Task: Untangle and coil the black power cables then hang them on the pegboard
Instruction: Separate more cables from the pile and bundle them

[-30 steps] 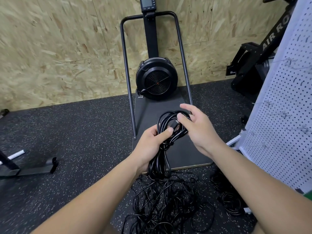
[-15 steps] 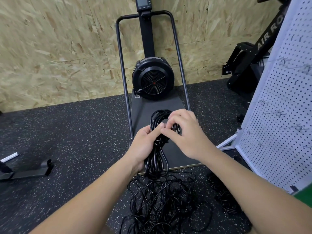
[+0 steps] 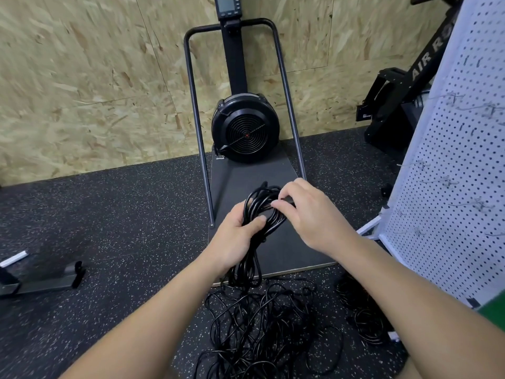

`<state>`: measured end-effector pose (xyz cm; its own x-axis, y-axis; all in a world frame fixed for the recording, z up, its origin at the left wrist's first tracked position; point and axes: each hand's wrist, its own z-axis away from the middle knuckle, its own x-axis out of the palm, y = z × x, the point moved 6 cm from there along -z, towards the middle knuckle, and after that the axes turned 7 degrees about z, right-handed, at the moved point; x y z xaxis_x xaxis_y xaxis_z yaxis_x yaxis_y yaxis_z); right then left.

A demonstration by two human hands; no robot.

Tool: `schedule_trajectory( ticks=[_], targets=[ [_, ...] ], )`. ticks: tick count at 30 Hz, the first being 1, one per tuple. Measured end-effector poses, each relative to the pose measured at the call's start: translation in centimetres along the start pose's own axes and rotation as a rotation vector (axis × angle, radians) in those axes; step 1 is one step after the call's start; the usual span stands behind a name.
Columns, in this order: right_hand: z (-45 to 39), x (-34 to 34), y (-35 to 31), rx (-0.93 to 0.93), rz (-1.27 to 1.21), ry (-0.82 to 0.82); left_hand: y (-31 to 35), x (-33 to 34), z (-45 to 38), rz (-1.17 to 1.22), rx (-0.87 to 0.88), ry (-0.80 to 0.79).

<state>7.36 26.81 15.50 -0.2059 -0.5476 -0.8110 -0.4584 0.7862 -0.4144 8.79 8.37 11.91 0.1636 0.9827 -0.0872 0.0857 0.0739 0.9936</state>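
Gripping the coiled cable, the left hand steadies it while the right hand pinches its loose end, probably tucking it before hanging it on the pegboard.

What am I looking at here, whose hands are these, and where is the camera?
The camera sits on a person's head, looking forward and down, so the two bare arms are their own. The left hand grips a coiled bundle of black cable. The right hand pinches what looks like the cable's end at the top of the coil. On the speckled floor below lies a tangled heap of more black cables. The white pegboard stands at right. A fan exercise machine stands against the wall.
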Motion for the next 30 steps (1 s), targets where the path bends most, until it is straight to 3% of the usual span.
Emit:
schedule_trajectory(
  ticks=[5,9,16,20,27,30],
  targets=[
    [-0.3,-2.4,0.8,-0.012,-0.162,0.193,2.0,0.8,0.4,-0.019,0.108,-0.066],
    [0.0,-2.5,2.4,0.054,-0.152,0.29,1.6,1.2,1.2,-0.005,-0.041,-0.236],
    [-0.2,-1.0,3.0,0.071,-0.133,0.277,0.7,2.3,2.2,-0.17,-0.174,-0.428],
    [-0.4,-0.7,3.1,0.122,-0.189,0.274,-0.3,3.0,3.0,0.0,-0.233,-0.459],
    [0.0,-0.5,4.4,0.442,-0.751,0.203,-1.6,3.7,3.0,0.124,-0.26,-0.303],
    [0.1,0.7,4.0,0.486,-0.878,0.156,-2.1,4.4,2.7,0.204,-0.3,-0.229]
  ],
)
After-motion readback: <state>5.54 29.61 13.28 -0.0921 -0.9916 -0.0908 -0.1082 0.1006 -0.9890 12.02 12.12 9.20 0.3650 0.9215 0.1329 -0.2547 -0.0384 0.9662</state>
